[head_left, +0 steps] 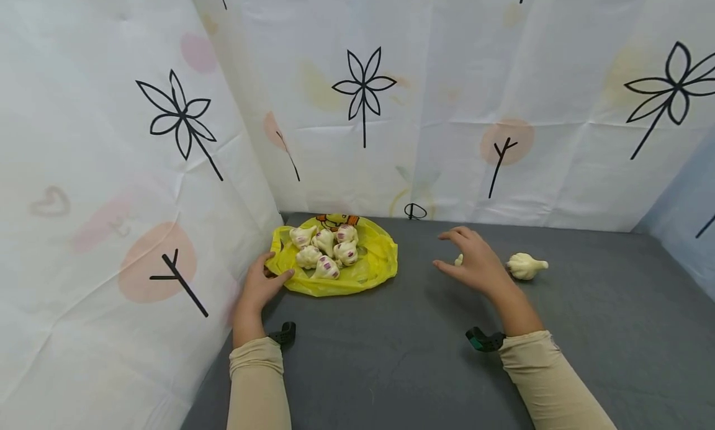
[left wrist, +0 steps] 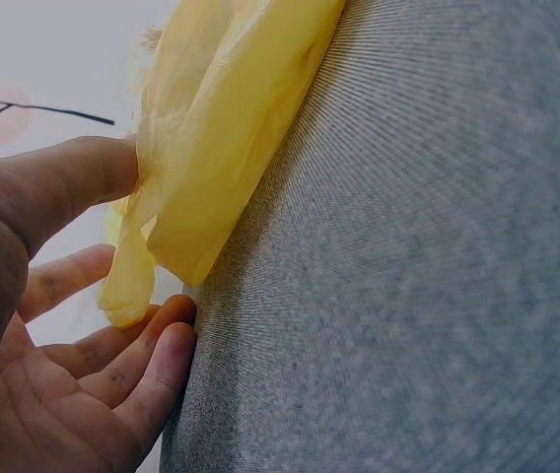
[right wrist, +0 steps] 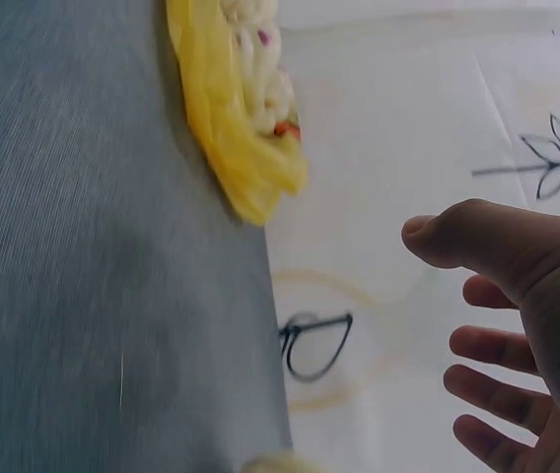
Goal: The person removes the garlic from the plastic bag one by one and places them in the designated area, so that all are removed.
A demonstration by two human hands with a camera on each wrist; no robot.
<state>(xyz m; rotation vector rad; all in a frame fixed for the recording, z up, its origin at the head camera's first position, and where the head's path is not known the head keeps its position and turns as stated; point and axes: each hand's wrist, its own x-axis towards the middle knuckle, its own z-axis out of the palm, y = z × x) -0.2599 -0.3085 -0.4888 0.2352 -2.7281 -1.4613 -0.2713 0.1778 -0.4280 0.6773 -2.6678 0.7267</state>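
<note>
A yellow plastic bag (head_left: 374,275) lies spread on the grey table, with several purple-marked garlic bulbs (head_left: 326,268) grouped on it. At the bag's left edge is my left hand (head_left: 261,286), thumb and fingers spread apart. In the left wrist view its thumb touches the plastic, and the other fingers are loosely bent beside a hanging fold. My right hand (head_left: 475,264) is raised over the table with thumb and fingers apart, holding nothing. A pale garlic bulb (head_left: 458,260) is mostly hidden behind it. Another garlic bulb (head_left: 527,266) sits just right of that hand.
White cloth (head_left: 436,107) printed with black flowers hangs behind the table and along its left side. The grey table surface (head_left: 380,355) stretches in front of the bag and between the forearms. Each wrist wears a dark band (head_left: 485,340).
</note>
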